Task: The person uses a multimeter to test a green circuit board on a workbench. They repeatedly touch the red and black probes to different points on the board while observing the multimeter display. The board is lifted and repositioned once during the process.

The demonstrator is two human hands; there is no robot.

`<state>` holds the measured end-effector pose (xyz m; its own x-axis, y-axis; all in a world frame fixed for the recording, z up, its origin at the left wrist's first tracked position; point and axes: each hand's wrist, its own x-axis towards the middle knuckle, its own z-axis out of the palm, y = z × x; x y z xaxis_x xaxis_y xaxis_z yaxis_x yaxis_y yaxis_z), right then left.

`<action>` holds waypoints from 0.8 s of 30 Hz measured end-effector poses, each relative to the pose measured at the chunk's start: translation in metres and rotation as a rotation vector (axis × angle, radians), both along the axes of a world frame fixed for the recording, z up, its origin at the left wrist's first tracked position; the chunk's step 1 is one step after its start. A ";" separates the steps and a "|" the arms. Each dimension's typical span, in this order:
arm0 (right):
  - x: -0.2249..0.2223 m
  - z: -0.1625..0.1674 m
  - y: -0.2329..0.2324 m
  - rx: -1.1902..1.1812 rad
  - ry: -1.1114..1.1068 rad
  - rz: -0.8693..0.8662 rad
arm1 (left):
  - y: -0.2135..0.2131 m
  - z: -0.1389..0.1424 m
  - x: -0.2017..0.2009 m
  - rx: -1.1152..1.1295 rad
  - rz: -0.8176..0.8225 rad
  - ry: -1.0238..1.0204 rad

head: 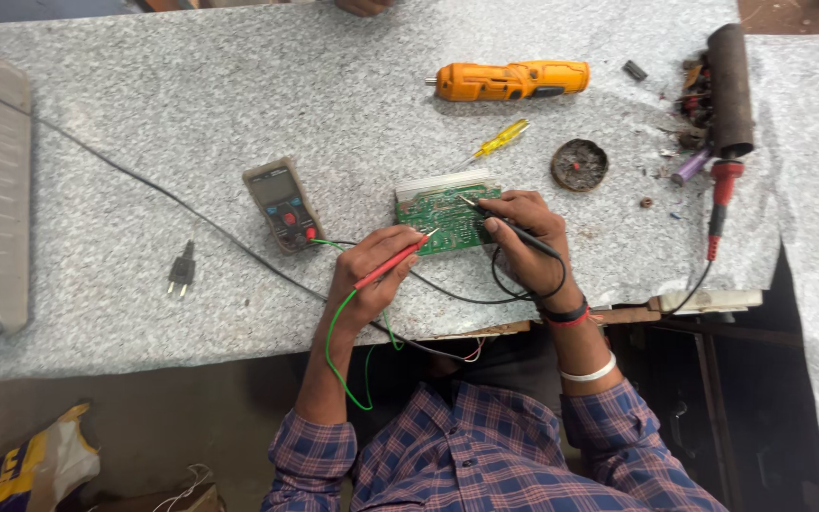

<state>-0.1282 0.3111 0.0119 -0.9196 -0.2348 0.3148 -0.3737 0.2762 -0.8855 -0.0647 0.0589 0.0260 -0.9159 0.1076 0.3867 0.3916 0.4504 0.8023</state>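
Gripping a red probe, the left hand touched the green circuit board near the worktop's front edge; the right hand pinched a black probe; a yellow-and-white bag lay below.

Small grey rectangular screen on the brown handheld multimeter, at nine o'clock from the green circuit board, crumpled yellow-and-white plastic package at seven o'clock on the floor
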 end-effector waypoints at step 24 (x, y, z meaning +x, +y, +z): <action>0.002 0.008 -0.005 -0.017 0.017 0.013 | -0.001 0.006 0.003 -0.008 -0.011 0.002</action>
<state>-0.1266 0.3062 0.0201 -0.9110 -0.2410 0.3348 -0.3925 0.2564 -0.8833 -0.0617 0.0578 0.0317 -0.9138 0.1203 0.3879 0.3983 0.4526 0.7978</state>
